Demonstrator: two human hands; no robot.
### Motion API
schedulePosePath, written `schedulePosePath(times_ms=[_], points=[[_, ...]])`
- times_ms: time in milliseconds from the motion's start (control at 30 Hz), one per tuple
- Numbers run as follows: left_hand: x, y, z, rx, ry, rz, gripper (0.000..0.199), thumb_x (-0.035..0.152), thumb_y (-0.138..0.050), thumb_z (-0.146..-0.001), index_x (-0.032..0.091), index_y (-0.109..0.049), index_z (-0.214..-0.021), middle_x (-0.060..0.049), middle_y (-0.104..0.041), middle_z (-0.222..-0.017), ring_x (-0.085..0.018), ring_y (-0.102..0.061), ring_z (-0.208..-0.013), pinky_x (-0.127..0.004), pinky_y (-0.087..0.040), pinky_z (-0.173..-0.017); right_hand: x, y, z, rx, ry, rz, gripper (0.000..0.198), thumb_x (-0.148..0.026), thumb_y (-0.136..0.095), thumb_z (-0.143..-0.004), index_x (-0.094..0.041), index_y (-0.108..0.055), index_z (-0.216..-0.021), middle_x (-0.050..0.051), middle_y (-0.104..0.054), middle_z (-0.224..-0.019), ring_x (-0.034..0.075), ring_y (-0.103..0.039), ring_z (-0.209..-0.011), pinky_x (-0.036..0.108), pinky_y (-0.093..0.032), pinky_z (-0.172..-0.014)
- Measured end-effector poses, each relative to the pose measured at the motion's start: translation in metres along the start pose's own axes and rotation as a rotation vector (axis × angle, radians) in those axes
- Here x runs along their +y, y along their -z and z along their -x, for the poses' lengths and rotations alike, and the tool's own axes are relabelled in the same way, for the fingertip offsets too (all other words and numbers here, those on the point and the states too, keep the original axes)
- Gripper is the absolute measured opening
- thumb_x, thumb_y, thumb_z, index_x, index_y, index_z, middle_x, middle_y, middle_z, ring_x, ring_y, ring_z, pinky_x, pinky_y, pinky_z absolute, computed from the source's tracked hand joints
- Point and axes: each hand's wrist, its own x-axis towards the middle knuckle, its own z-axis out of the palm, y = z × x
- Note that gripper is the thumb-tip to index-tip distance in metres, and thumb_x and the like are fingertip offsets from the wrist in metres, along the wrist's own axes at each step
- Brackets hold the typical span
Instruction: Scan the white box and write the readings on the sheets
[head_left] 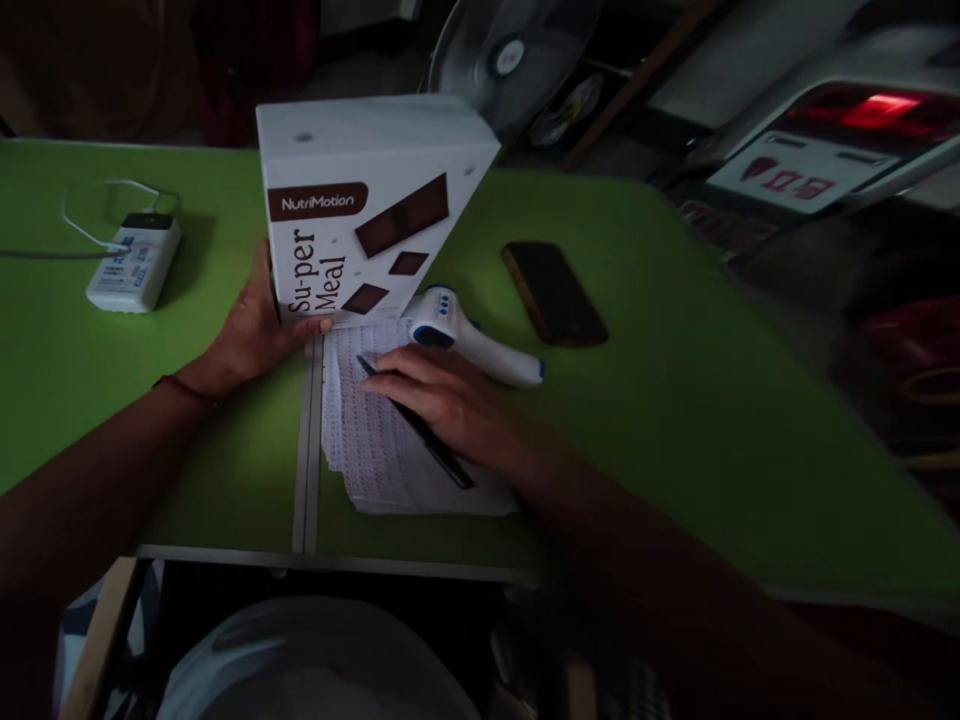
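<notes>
My left hand [259,325] grips the lower left corner of a white box [405,135] printed "NutriMotion Su-per Meal", its thumb across the bottom edge. The box is tilted, its printed face toward me. A black pen [431,435] is pinched in my right hand [442,395], its tip over a stack of paper sheets [367,440] covered with rows of small marks. The right hand rests on the sheets. Just beyond it lies a white and blue infrared thermometer [487,350], its head close to the box's lower edge.
A dark smartphone [555,293] lies right of the thermometer on the green table [712,420]. At the left is a white power bank [139,260] with cables. A fan [510,60] stands behind the table; below its front edge is a pale rounded object [315,660].
</notes>
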Motion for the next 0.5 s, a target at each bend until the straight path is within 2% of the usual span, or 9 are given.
schedulePosePath(times_ms=[67,133,233,333,400,433,500], points=[[0.001,0.002,-0.004,0.024,-0.06,0.119,0.112,0.096,-0.042,-0.073,0.022,-0.036,-0.156,-0.013,-0.053,-0.156,-0.034,-0.049,-0.144,-0.051,-0.04,-0.121,0.005,0.005,0.0,-0.014,0.043,0.059,0.037,-0.006,-0.045,-0.098,-0.025,-0.075,-0.11,0.008,-0.07,-0.098,0.022,-0.063,-0.088,0.038,-0.052,-0.076],[0.0,0.002,-0.006,0.036,-0.072,0.202,0.114,0.098,-0.043,-0.069,0.02,-0.04,-0.152,-0.015,-0.057,-0.151,-0.035,-0.056,-0.136,-0.052,-0.048,-0.114,0.015,0.009,0.003,0.088,0.002,0.108,0.038,-0.003,-0.049,-0.093,-0.026,-0.074,-0.11,0.008,-0.07,-0.101,0.023,-0.063,-0.092,0.038,-0.051,-0.077],[-0.002,0.0,-0.005,0.056,-0.024,0.295,0.122,0.102,-0.047,-0.062,0.017,-0.042,-0.149,-0.016,-0.06,-0.149,-0.037,-0.06,-0.131,-0.055,-0.052,-0.108,0.039,0.012,0.012,0.228,-0.289,0.252,0.032,-0.012,-0.07,-0.077,-0.024,-0.072,-0.107,0.011,-0.068,-0.105,0.028,-0.062,-0.095,0.039,-0.048,-0.073],[-0.004,0.0,-0.002,0.104,0.039,0.369,0.126,0.105,-0.049,-0.06,0.015,-0.044,-0.146,-0.015,-0.062,-0.145,-0.038,-0.061,-0.128,-0.057,-0.053,-0.104,0.063,0.014,0.024,0.133,-0.56,0.224,0.022,-0.021,-0.081,-0.067,-0.022,-0.069,-0.086,0.008,-0.064,-0.08,0.021,-0.055,-0.069,0.033,-0.036,-0.058],[-0.004,0.001,0.0,0.133,0.059,0.403,0.118,0.101,-0.055,-0.062,0.014,-0.048,-0.142,-0.016,-0.066,-0.139,-0.037,-0.063,-0.126,-0.056,-0.055,-0.102,0.07,0.018,0.026,0.087,-0.643,0.094,0.019,-0.018,-0.08,-0.065,-0.023,-0.065,-0.075,0.002,-0.057,-0.066,0.015,-0.045,-0.056,0.031,-0.028,-0.054],[-0.004,0.001,0.0,0.141,0.067,0.426,0.111,0.096,-0.06,-0.064,0.014,-0.05,-0.138,-0.016,-0.067,-0.137,-0.036,-0.064,-0.124,-0.055,-0.056,-0.102,0.07,0.021,0.025,0.122,-0.671,0.04,0.02,-0.017,-0.08,-0.063,-0.023,-0.064,-0.073,0.0,-0.055,-0.063,0.013,-0.043,-0.054,0.03,-0.026,-0.053],[-0.001,0.002,0.002,0.148,0.082,0.495,0.093,0.082,-0.07,-0.067,0.016,-0.054,-0.129,-0.017,-0.069,-0.133,-0.035,-0.067,-0.12,-0.053,-0.058,-0.101,0.062,0.032,0.018,0.316,-0.732,-0.024,0.025,-0.017,-0.081,-0.058,-0.025,-0.064,-0.075,0.001,-0.058,-0.066,0.015,-0.044,-0.057,0.03,-0.028,-0.054]])
